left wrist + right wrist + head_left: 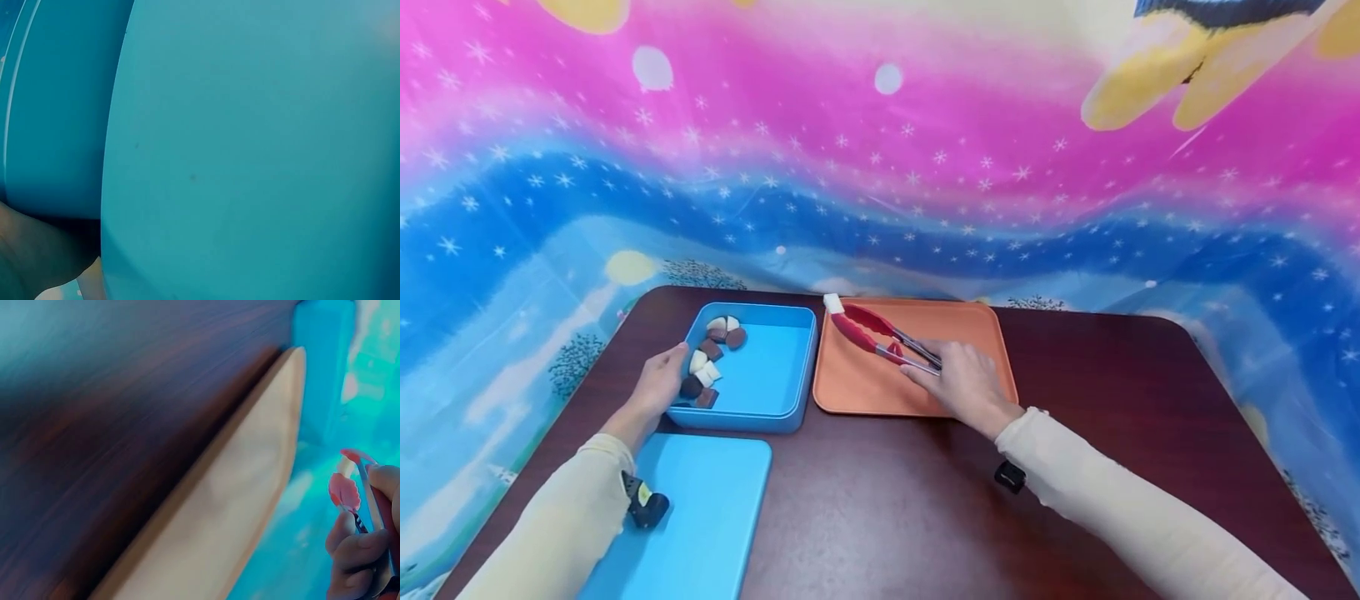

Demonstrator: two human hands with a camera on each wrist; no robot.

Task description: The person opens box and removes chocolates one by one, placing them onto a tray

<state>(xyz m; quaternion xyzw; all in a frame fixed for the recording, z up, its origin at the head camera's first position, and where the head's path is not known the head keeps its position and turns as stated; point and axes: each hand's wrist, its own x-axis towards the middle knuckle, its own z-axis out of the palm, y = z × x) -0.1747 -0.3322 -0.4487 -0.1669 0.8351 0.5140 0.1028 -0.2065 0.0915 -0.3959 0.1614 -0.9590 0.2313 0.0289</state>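
Red tongs (891, 354) point forward-left, long axis slanting over the tray (850, 390).

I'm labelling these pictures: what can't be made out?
Head: near end of the blue lid, cut by the bottom edge.
Head: part of the orange tray, covered by the right hand.
Left wrist: part of the left hand, cut by the left edge.
Right wrist: part of the tongs, cut by the right edge.

Tongs (856, 335) in right hand (966, 379): shiny metal, red plastic. Box (766, 358) beside left hand (658, 383): smooth plastic. Table (880, 500) below both: glossy, wood-like.
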